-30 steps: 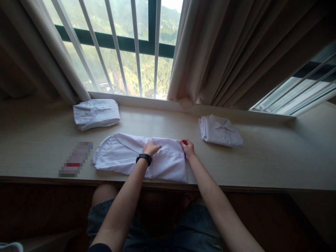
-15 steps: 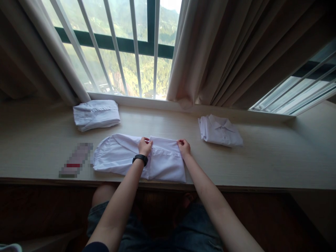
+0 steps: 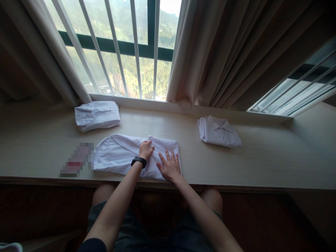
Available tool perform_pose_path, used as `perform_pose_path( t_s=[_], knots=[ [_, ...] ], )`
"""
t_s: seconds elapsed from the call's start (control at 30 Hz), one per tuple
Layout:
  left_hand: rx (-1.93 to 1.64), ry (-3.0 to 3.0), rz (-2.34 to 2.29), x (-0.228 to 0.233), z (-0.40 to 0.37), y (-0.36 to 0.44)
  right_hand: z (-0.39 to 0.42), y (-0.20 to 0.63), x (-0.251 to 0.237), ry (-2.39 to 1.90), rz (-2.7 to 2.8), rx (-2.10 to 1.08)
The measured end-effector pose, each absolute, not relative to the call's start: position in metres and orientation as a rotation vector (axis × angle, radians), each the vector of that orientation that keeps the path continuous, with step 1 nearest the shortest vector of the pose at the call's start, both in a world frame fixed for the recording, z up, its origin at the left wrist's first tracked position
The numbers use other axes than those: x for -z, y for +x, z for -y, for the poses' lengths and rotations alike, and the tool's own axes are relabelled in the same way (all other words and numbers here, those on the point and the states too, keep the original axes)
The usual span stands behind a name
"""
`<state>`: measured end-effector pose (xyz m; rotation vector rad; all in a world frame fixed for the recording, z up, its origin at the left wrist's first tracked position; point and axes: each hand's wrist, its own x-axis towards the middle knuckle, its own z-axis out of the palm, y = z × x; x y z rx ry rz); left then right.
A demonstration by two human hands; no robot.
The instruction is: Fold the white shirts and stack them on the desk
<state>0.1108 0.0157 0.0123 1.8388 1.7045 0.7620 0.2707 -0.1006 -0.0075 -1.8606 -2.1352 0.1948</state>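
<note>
White shirt [image 3: 123, 154] half-folded at the tabletop's [image 3: 262, 164] near edge, left hand [image 3: 146, 149] with fingers closed pinching its fold, right hand [image 3: 170, 166] pressed flat on it, fingers spread, two folded shirts near the far edge

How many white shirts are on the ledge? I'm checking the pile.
3. One folded shirt far left by the window, one folded shirt at right, and one half-folded shirt under the left hand and right hand.

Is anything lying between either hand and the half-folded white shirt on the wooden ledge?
Nothing visible. The left hand pinches the half-folded white shirt at its fold, and the right hand lies flat on it.
</note>
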Motion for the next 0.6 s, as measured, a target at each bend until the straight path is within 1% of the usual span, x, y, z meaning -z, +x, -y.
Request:
perform_pose_path(
  t_s=[0.2,0.3,0.37,0.47,0.53,0.6],
  knots=[
    [-0.86,1.906,-1.647,-0.018,-0.012,0.113,0.102,0.268,0.009,-1.889,2.112,-0.16],
    [-1.007,1.912,-1.699,-0.032,0.005,0.084,0.096,0.265,0.002,-1.86,2.151,-0.188],
    [-1.099,1.871,-1.845,-0.039,0.025,0.046,0.088,0.257,-0.003,-1.776,2.206,-0.186],
    [-1.182,1.654,-2.188,-0.043,0.066,-0.02,0.078,0.239,-0.004,-1.686,2.257,-0.202],
    [-1.245,1.353,-2.362,-0.039,0.091,-0.057,0.075,0.228,-0.002,-1.695,2.265,-0.235],
    [-1.368,0.965,-2.326,-0.034,0.107,-0.081,0.075,0.222,0.002,-1.712,2.277,-0.25]
  ],
)
